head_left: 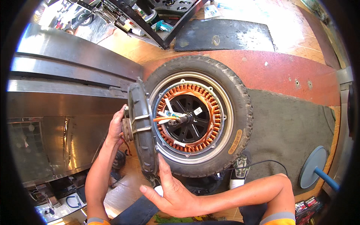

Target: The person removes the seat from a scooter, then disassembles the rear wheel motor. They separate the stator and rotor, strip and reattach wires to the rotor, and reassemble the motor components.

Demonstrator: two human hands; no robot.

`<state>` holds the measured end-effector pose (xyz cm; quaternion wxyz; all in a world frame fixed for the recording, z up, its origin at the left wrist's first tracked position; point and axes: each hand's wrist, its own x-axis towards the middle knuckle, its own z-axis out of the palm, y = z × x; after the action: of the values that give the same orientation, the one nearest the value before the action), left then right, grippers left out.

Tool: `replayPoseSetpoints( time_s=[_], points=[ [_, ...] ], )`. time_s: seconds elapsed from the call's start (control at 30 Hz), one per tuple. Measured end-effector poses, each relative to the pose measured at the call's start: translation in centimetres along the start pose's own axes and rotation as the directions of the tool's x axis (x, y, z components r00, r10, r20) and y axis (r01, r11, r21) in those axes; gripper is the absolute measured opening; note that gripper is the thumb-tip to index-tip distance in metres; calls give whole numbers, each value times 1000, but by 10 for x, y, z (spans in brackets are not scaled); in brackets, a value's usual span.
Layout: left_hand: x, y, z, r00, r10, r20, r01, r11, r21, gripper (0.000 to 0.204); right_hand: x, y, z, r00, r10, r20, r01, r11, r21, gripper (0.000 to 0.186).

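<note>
A wheel with a treaded tire (241, 105) stands in front of me, its hub exposing copper windings (212, 129), a black inner disc (191, 133) and a central shaft with orange and white wires (168, 119). A dark round hub cover (141, 152) is held on edge at the wheel's left. My left hand (114, 127) grips the fitting at the cover's center from outside. My right hand (168, 193) is open below, thumb spread, its fingertips at the cover's lower edge. A dark cable (273, 161) runs right from beneath the tire.
Steel cabinets (45, 142) line the left. A dark cart (165, 39) and black mat (240, 35) are at the back. A red board (285, 75) and grey surface (285, 123) lie right, with a blue round stand (311, 165). My camouflage shoe (241, 168) shows below the tire.
</note>
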<state>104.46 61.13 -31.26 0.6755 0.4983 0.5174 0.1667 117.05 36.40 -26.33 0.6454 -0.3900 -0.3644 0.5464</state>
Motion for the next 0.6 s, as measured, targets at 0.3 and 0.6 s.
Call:
replayPoseSetpoints(
  time_s=[0.3, 0.6],
  points=[
    [-27, 3, -6, 986, 96, 134, -78, 988, -129, 31, -3, -41, -29, 954, 281, -109, -276, 960, 54, 81],
    [-93, 0, 0, 962, 197, 188, -187, 980, -67, 26, 4, -58, -86, 871, 378, -313, -365, 925, 102, 54]
  ],
)
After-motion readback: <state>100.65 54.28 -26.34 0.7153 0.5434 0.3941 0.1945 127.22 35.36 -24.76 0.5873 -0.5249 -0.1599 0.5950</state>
